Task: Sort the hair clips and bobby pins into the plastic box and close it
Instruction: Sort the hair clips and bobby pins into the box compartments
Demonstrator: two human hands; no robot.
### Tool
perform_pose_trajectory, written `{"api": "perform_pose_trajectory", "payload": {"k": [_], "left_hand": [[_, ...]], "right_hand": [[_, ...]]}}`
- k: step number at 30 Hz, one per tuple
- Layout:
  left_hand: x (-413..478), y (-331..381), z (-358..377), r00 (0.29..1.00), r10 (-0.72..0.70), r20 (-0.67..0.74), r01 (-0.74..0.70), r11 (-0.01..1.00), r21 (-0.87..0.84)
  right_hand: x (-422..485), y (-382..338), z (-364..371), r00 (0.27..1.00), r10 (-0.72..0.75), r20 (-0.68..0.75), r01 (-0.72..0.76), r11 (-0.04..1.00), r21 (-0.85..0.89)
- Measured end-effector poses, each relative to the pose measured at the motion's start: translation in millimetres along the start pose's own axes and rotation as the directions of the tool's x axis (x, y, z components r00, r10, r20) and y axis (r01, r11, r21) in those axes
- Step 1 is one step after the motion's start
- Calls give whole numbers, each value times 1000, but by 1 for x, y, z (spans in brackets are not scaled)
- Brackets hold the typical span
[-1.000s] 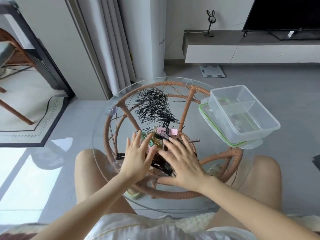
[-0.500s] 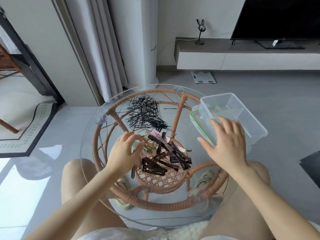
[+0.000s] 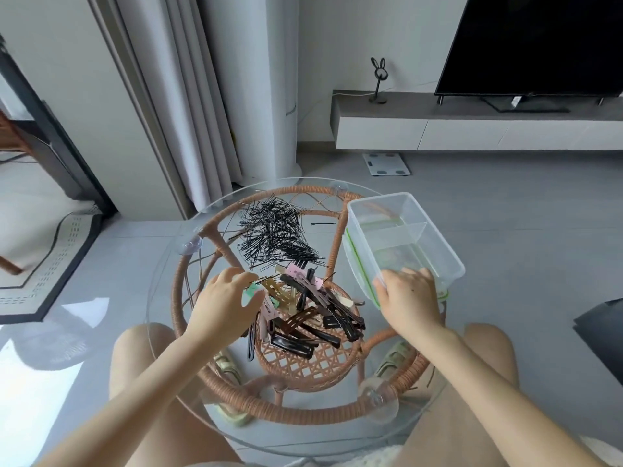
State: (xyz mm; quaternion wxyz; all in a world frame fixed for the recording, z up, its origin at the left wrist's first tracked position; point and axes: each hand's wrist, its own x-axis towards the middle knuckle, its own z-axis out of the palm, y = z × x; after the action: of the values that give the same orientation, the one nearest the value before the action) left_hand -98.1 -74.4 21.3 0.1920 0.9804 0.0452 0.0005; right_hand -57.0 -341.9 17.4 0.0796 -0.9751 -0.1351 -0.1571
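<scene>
Head view: clear plastic box (image 3: 404, 241) with an inner divider sits open at the right edge of the round glass table (image 3: 161, 298), on its green-rimmed lid (image 3: 359, 267). Black bobby pins (image 3: 273, 234) piled at the far centre; hair clips (image 3: 310, 315), black, brown, pink and mint, heaped near the middle. Right hand (image 3: 409, 299) grips the box's near rim, fingers curled over it. Left hand (image 3: 226, 303) rests curled at the clip heap's left edge; fingertips hidden, can't tell if it's pinching a clip.
</scene>
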Motion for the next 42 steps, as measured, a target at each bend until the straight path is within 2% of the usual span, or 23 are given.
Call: {"api": "perform_pose_trajectory", "payload": {"k": [4,6,8,9,11,13,15,18,21,26,30,34,38,40,42], "left_hand": [[-8,-7,-9,990,-132,39,127,986,105],[-13,-12,-12,978,-185,94,167,970,178],[-17,-17,-14,967,-189,168,150,964,220],[-18,-19,-15,961,-172,216,122,966,228],[-21,-18,-17,942,-117,314,53,977,205],[-23,-13,-17,927,-62,370,-10,982,191],[-24,-10,-14,928,-14,373,-72,974,214],[-25,-9,-10,954,-2,298,-32,993,112],[-25,-7,-9,970,-55,235,53,998,15],[-18,-7,-12,979,-142,144,144,990,0],[-9,-12,-28,984,-159,82,160,987,-5],[-3,-9,-52,987,-159,14,159,987,-9],[6,14,-73,996,-86,-18,84,993,-82],[13,39,-78,1000,-9,-29,5,992,-123],[23,68,-77,997,77,-18,-79,981,-175]], "right_hand": [[10,-24,0,993,106,60,-104,994,-20],[8,-32,-7,992,124,-8,-124,987,-103],[0,-43,-15,994,-9,-105,2,997,-71],[-6,-49,-18,990,-107,-86,108,994,-3],[-19,-57,-19,965,-223,139,206,970,126],[-27,-58,-11,892,-213,398,206,977,61],[-29,-57,-3,855,-190,482,221,975,-9],[-27,-60,3,895,-202,397,165,978,125],[-28,-61,7,923,-217,318,138,957,254],[-27,-60,6,950,-289,114,247,925,289],[-17,-56,-8,961,-273,43,240,903,355],[-5,-48,-33,984,-179,2,158,875,459],[21,-16,-65,992,54,-112,10,864,503],[38,11,-67,984,169,-55,-122,868,480],[51,32,-57,981,177,84,-196,876,441]]}}
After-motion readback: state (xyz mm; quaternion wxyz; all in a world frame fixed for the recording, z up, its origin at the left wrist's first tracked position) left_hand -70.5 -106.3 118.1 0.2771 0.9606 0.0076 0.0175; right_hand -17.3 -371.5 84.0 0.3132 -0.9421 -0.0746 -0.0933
